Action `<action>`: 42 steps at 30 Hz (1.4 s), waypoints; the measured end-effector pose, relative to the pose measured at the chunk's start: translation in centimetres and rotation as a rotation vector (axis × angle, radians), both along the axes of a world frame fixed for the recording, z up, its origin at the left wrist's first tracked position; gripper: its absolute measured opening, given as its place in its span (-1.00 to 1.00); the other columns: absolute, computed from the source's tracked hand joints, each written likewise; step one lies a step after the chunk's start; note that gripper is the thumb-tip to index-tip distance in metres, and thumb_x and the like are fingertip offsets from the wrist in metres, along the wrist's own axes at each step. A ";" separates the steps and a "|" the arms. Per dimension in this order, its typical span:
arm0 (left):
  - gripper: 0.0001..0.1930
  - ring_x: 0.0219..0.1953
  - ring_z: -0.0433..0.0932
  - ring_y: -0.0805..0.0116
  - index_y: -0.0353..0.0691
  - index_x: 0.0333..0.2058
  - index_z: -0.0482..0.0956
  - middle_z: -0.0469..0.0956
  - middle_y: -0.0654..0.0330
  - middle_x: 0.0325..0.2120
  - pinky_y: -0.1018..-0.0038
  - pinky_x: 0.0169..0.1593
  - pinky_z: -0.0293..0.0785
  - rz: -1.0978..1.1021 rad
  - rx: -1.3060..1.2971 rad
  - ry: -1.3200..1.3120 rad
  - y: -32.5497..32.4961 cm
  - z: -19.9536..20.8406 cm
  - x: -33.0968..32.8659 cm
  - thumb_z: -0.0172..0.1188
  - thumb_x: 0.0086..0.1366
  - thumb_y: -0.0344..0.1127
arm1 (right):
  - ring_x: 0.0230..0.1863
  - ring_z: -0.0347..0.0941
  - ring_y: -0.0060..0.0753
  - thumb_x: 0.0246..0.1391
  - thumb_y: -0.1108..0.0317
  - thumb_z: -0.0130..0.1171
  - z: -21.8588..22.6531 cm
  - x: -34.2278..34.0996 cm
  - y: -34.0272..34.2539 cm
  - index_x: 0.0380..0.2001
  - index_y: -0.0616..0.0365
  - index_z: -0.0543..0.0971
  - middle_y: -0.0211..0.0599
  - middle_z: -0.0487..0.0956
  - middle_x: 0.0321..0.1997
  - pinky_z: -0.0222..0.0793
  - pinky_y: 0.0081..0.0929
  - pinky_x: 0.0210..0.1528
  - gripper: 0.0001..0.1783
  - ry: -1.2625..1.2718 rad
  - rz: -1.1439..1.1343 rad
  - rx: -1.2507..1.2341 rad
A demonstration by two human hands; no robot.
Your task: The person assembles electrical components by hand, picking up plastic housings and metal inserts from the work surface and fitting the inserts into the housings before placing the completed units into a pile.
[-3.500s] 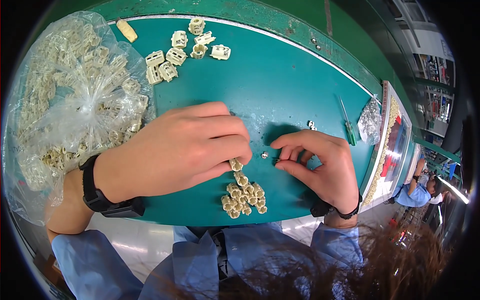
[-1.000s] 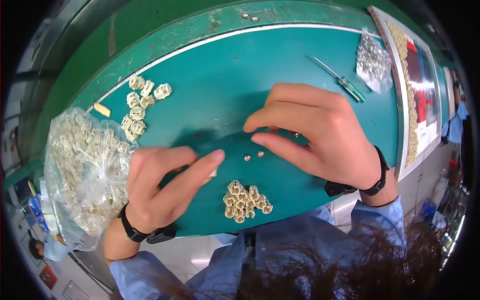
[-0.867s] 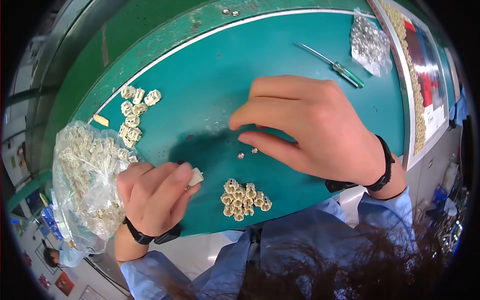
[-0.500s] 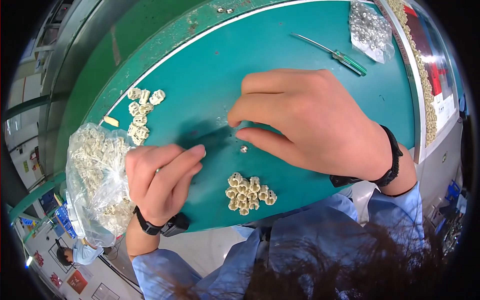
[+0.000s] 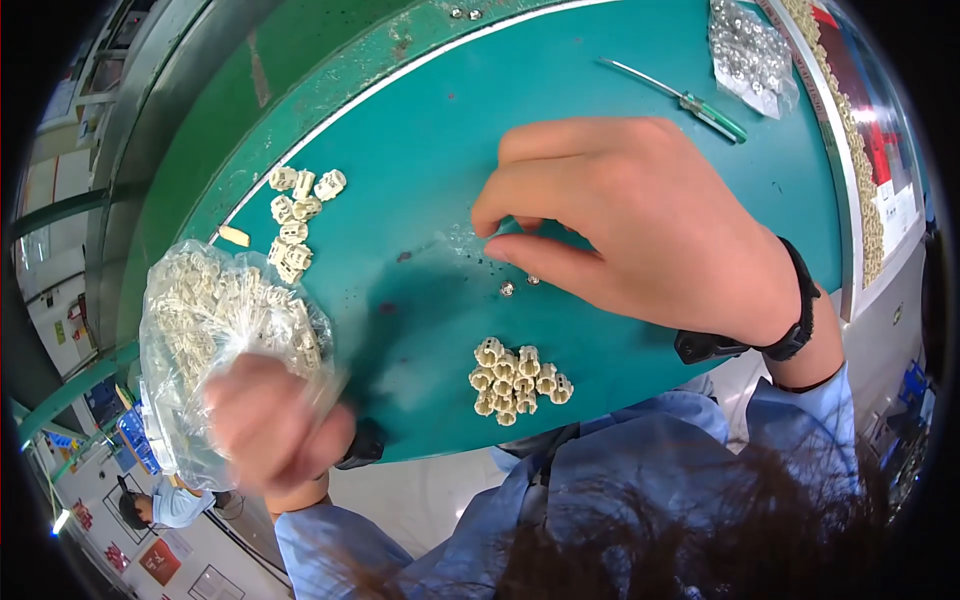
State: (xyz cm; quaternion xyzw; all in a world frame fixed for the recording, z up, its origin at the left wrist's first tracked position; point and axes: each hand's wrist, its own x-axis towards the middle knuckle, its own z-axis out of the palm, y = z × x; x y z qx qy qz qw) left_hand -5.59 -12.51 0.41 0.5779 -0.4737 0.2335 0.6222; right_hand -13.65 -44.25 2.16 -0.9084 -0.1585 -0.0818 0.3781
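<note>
While the left hand (image 5: pixel 275 425) is badly blurred, can't tell whether its grip is loose or clenched, or if anything is in it. It sits over the lower right side of the clear plastic bag (image 5: pixel 185 330), fingers curled as far as the blur shows.

Right hand (image 5: pixel 640 225): thumb and forefinger make a narrow pinch, tips slightly apart, other fingers folded behind. Can't see any part between the tips, and the inside of the grip is hidden, so can't tell if it's holding something.

Two small shiny metal pieces (image 5: pixel 507 288) lie just below the right thumb, the farther right one partly hidden by it.

Cream plastic sockets: matte, short, roughly cylindrical, notched rims, hollow ends. One tight cluster (image 5: pixel 518 382) near the front edge of the green worktop (image 5: pixel 420 320), smooth with scuffs and dark specks; a looser group (image 5: pixel 295 225) by the far left edge. Bag is wrinkled, glossy, full of similar cream parts.

Far right: screwdriver (image 5: pixel 715 115) with translucent green handle, slim metal shaft; beside it a small clear bag of metal parts (image 5: pixel 752 60).

Pose: right hand palm down, back up, wrist in a black band (image 5: pixel 800 305), forearm entering from lower right, fingers pointing left. Left forearm enters from below.
</note>
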 end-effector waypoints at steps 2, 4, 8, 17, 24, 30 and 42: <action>-0.66 -0.23 0.72 0.14 -0.24 0.04 0.68 0.80 0.05 -0.11 0.28 -0.20 0.58 0.044 1.074 0.038 -2.8 1.0 1.0 0.58 0.37 -0.52 | -0.33 0.66 -0.19 0.21 0.45 0.52 0.1 0.0 -0.1 -0.17 0.07 0.78 -0.35 0.69 -0.25 0.53 -0.19 -0.30 -0.86 0.005 0.006 0.002; -0.69 -0.22 0.73 0.15 -0.25 0.06 0.65 0.80 0.02 -0.09 0.28 -0.18 0.60 0.049 1.030 0.032 -2.8 1.7 0.5 0.54 0.42 -0.51 | -0.32 0.66 -0.17 0.20 0.45 0.52 0.1 0.2 -0.5 -0.18 0.07 0.78 -0.35 0.69 -0.24 0.53 -0.19 -0.30 -0.86 -0.008 0.008 0.008; -0.74 -0.18 0.76 0.17 -0.29 0.09 0.58 0.81 -0.06 -0.04 0.28 -0.10 0.69 -0.031 0.769 0.165 -1.8 1.7 -0.1 0.46 0.55 -0.49 | -0.29 0.67 -0.13 0.21 0.43 0.50 -0.3 0.1 -0.5 -0.19 0.08 0.76 -0.34 0.69 -0.25 0.55 -0.16 -0.28 -0.88 -0.023 -0.025 -0.028; -0.79 0.03 0.83 0.10 -0.35 0.11 0.52 0.80 -0.26 0.00 0.27 0.06 0.81 -0.417 0.519 0.707 -1.5 0.0 0.1 0.33 0.66 -0.44 | -0.19 0.68 -0.17 0.22 0.36 0.51 -0.5 -0.5 -0.1 -0.20 0.01 0.75 -0.39 0.64 -0.25 0.59 -0.14 -0.23 -0.87 -0.022 0.063 -0.069; -0.83 0.05 0.83 0.09 -0.35 0.09 0.54 0.80 -0.24 0.00 0.24 0.08 0.81 -0.450 0.508 0.776 -1.7 0.1 -0.9 0.28 0.70 -0.41 | -0.14 0.69 -0.23 0.21 0.34 0.52 -0.6 -0.7 0.2 -0.20 -0.01 0.74 -0.44 0.61 -0.24 0.60 -0.16 -0.21 -0.86 -0.017 0.092 -0.068; -0.81 -0.14 0.78 0.22 -0.29 0.11 0.58 0.81 -0.13 -0.07 0.36 -0.15 0.67 -0.326 0.627 0.494 -1.5 0.1 0.3 0.35 0.63 -0.46 | -0.18 0.68 -0.21 0.20 0.35 0.53 0.0 -0.5 -0.5 -0.21 0.01 0.74 -0.43 0.62 -0.25 0.59 -0.17 -0.23 -0.85 -0.058 0.058 -0.067; -0.77 -0.35 0.67 0.19 -0.30 0.04 0.83 0.70 0.11 -0.38 0.30 -0.23 0.61 0.066 1.084 -0.027 -5.2 3.0 0.7 0.43 0.45 -0.58 | -0.32 0.68 -0.09 0.19 0.46 0.47 2.0 1.9 -4.6 -0.25 0.15 0.78 -0.27 0.72 -0.30 0.56 -0.21 -0.28 -0.93 -0.224 -0.157 0.086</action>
